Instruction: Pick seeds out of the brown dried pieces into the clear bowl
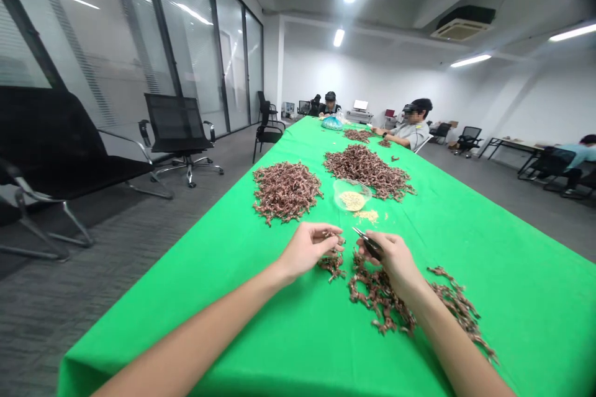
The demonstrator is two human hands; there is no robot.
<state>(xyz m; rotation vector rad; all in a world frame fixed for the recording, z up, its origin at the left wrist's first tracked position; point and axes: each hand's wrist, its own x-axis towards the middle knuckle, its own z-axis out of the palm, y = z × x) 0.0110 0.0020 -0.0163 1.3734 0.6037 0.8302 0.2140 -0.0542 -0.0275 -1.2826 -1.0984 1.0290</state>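
Two hands we list from the head view: left hand (310,251), fingers pinching brown twisted sprigs (333,263); right hand (393,260), clenching a small dark hand tool (367,242) above a near sprig pile (379,298). Farther along the green tablecloth (488,322): two large heaps (285,192), a clear bowl (351,194) of pale grains (351,201).

Left of the green-covered table (512,273), we see a black mesh office chair (177,127) before a glass partition (190,31); along its right side sits a grey-shirted co-worker (412,133).

a green-clothed table (493,316) holds heaps of brown twisted pieces (367,170) and a clear bowl (351,194)
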